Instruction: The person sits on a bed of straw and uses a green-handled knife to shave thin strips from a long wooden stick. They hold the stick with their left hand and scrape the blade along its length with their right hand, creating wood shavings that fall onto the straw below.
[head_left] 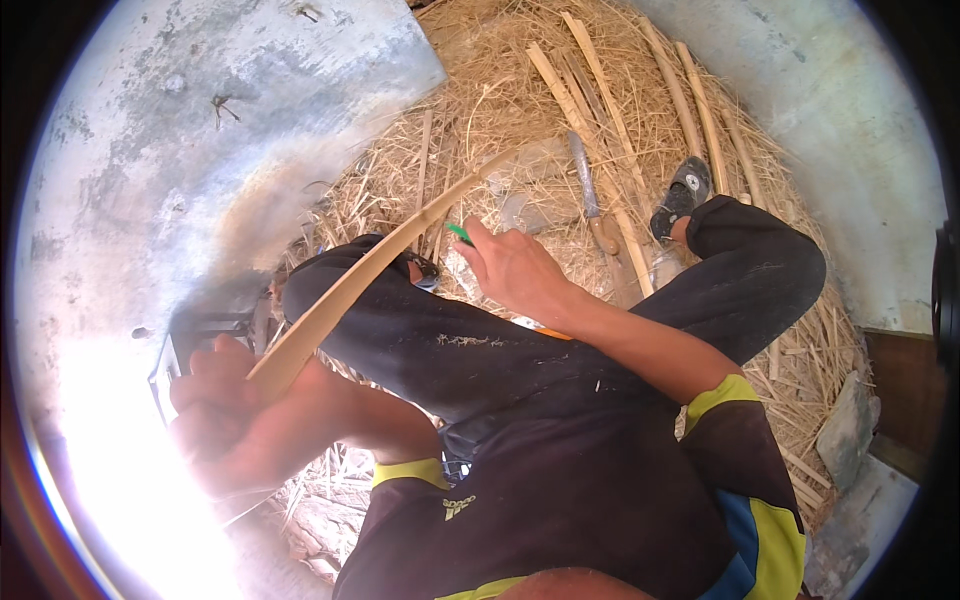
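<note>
A long, pale split-bamboo strip [375, 265] slants from the lower left up to the middle, passing over my bent leg. My left hand [235, 405] is closed round its wide lower end and somewhat blurred. Right of the strip's middle, my right hand [515, 268] is closed, knuckles up, on a small green object [459, 233]. Only a green end of that object pokes out past the thumb side, so its kind is hidden. A gap shows between this hand and the strip.
Beyond my right hand lies a long knife [588, 185] with a wooden handle. Several bamboo lengths [610, 95] rest on straw-like shavings [480, 60]. Pale walls [330, 70] stand on both sides. A grey stone [847, 425] sits at the right. Strong glare covers the lower left.
</note>
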